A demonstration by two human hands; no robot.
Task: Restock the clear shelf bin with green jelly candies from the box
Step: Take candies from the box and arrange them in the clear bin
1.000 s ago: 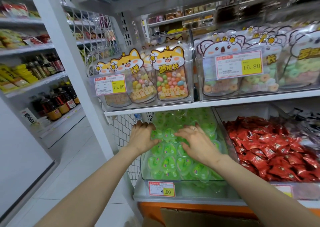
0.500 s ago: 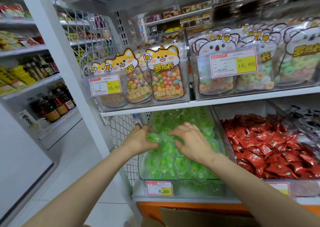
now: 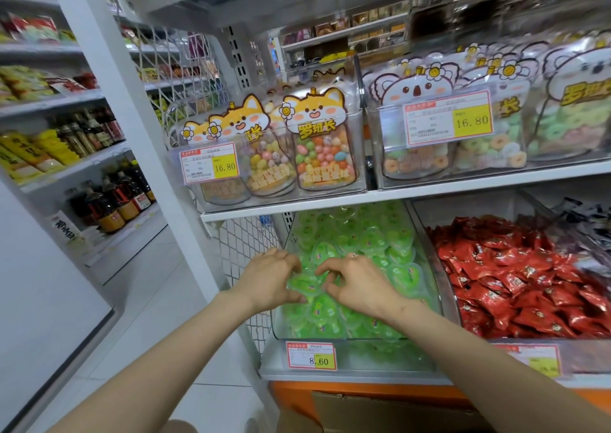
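Between left grip point(image 3: 268, 277), right grip point(image 3: 357, 284): candies point(image 3: 305, 284)

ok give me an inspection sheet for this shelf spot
surface: white metal lower shelf carries the bins.
job's things: clear plastic shelf bin heaped with green jelly candies; brown cardboard box below.
clutter: red-wrapped candies piled to the right; price tag reading 8.60.
hands: left hand and right hand both in the bin, fingers curled on green candies.
cables: nothing seen
surroundings: cartoon candy bags on the upper shelf; dark bottles across the aisle, left.
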